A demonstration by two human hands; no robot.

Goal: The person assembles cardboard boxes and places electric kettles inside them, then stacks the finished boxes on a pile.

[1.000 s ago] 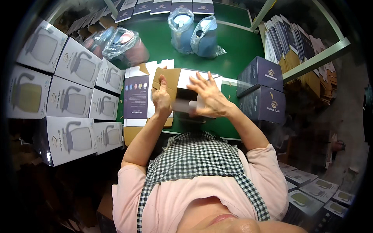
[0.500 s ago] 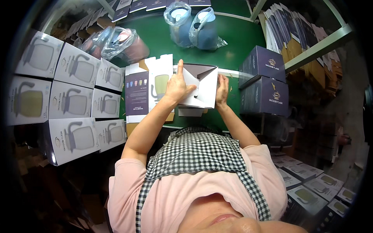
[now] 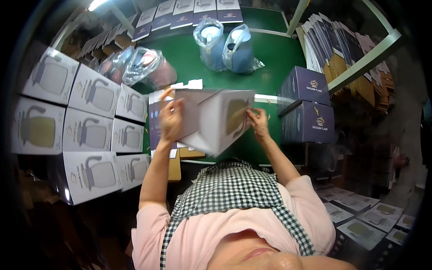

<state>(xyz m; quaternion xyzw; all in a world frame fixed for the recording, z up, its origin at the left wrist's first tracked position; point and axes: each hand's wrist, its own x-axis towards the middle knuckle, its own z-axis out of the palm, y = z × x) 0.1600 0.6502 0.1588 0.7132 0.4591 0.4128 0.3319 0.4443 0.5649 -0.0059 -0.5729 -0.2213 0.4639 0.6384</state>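
Note:
A carton (image 3: 210,118), white and grey with a picture of a flask on its right face, is tilted in the air above the green table; motion blurs it. My left hand (image 3: 171,120) is closed on its left end, fingers upward. My right hand (image 3: 258,120) pinches its right edge with thumb and fingertips. Whether anything is inside the carton, I cannot tell. Beneath and left of it lie flat printed cartons (image 3: 154,118), partly hidden by my left hand and the lifted carton.
White flask boxes (image 3: 92,127) are stacked at the left. Two dark purple boxes (image 3: 307,118) stand one on the other at the right. Bagged blue flasks (image 3: 238,51) and pink flasks (image 3: 159,72) stand at the back. Flat cartons fill the right rack (image 3: 321,42).
The carton has been lifted and turned, its flask picture now facing up on the right. My left hand has moved left to its end; my right hand now pinches its edge.

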